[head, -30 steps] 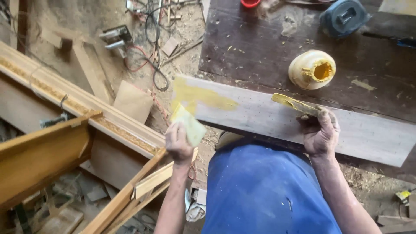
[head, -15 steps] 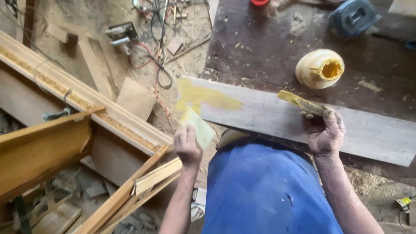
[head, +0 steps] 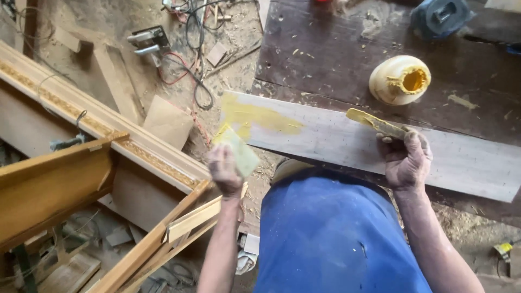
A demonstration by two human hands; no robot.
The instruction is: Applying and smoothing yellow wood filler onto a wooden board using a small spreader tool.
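A long pale wooden board [head: 347,142] lies across a dark workbench [head: 325,49], with a yellow glue smear [head: 255,116] at its left end. My left hand [head: 225,169] holds a small flat yellowish spreader card [head: 237,149] just off the board's left end. My right hand [head: 406,158] grips a glue-coated stick [head: 375,123] resting over the board's middle. An open cream glue pot [head: 400,80] with yellow glue inside stands on the bench behind the board.
A gilded wooden moulding [head: 92,125] and wooden frame parts [head: 59,184] lie at left on the sawdust-covered floor. Tangled cables [head: 195,59] and a metal tool [head: 147,39] are at the top. A blue power tool [head: 439,16] sits at the bench's far right.
My left hand with the spreader card has drawn back a little from the board's left end. My right hand keeps the stick over the board.
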